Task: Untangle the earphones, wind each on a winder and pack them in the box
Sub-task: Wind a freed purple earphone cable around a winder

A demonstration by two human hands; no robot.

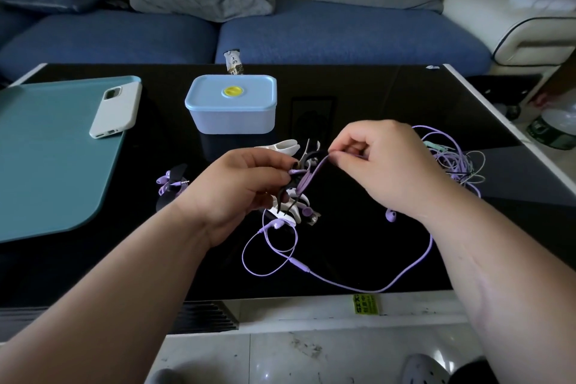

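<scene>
A: One purple earphone cable (308,178) is being wound above the middle of the table (374,93), on a black winder (284,195) gripped by the left hand (243,187). The strand is pinched by the right hand (383,165).

B: Tension should be kept even, turns laid side by side. Slack lying on the table should be fed clear of the tangle (458,165) at right. Box (232,117) lid is shut; to be opened later.

only one camera here, worn on the person's head. it looks forward and down at the black table (374,97), quite near, so the left hand (246,184) and right hand (383,165) sit in the middle of the view. the wide lens reaches the blue sofa (343,37) at the top and the pale floor (280,352) at the bottom.
</scene>
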